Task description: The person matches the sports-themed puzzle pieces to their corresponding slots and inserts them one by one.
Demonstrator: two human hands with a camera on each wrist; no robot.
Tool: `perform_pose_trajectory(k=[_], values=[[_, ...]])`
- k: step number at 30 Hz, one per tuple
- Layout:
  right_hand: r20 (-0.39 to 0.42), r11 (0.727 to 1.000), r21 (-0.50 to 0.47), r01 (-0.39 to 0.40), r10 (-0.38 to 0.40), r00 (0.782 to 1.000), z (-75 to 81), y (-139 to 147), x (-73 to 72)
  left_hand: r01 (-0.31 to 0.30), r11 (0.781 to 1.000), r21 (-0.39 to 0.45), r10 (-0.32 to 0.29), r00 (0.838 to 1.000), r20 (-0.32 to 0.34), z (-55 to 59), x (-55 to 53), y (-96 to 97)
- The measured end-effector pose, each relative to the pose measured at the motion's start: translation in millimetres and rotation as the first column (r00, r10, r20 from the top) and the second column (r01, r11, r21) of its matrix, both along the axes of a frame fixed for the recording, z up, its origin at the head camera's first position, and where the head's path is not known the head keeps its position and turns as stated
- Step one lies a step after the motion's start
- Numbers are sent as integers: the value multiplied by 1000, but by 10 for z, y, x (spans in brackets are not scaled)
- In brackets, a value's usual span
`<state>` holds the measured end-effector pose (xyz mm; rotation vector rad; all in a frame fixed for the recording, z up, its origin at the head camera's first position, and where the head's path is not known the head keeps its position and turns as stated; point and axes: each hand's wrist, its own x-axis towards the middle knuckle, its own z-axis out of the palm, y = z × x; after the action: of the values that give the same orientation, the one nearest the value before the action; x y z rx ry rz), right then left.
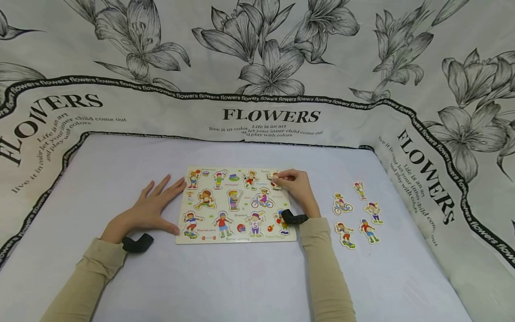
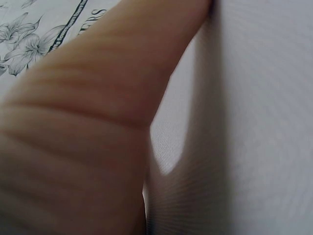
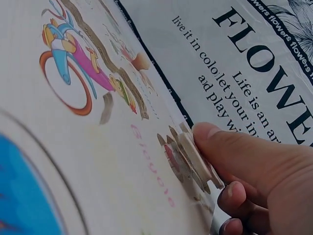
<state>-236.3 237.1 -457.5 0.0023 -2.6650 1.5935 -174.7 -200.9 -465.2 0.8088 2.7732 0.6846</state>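
Observation:
A wooden puzzle board [image 1: 221, 203] with printed sports figures lies flat on the table. My left hand [image 1: 150, 209] spreads its fingers at the board's left side, with the index fingertip and thumb tip at its edge. In the left wrist view, only blurred skin of the left hand [image 2: 98, 88] and the cloth show. My right hand [image 1: 297, 187] pinches a small wooden puzzle piece [image 3: 195, 155] between thumb and fingers. That piece is tilted against the matching figure's place at the board's upper right corner, and the fingers hide part of it.
Several loose puzzle pieces lie to the right of the board, among them a cyclist [image 1: 342, 205] and a skateboarder [image 1: 345, 235]. White cloth [image 1: 241, 286] covers the table. A flower-printed curtain [image 1: 271, 118] stands around its back and sides.

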Motion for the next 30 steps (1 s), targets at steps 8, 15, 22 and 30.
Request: perform_pose_trajectory(k=[8, 15, 22, 30], values=[[14, 1000, 10, 2, -2, 1000, 12, -35, 32, -1, 1000, 0, 1, 1000, 0, -8, -3, -3], [12, 999, 38, 3, -4, 1000, 19, -46, 43, -2, 1000, -1, 2, 1000, 3, -6, -3, -2], [6, 998, 55, 8, -8, 1000, 4, -47, 30, -4, 1000, -6, 4, 1000, 4, -6, -5, 0], [16, 998, 69, 16, -17, 1000, 11, -61, 38, -7, 1000, -4, 7, 1000, 1, -20, -7, 1]])
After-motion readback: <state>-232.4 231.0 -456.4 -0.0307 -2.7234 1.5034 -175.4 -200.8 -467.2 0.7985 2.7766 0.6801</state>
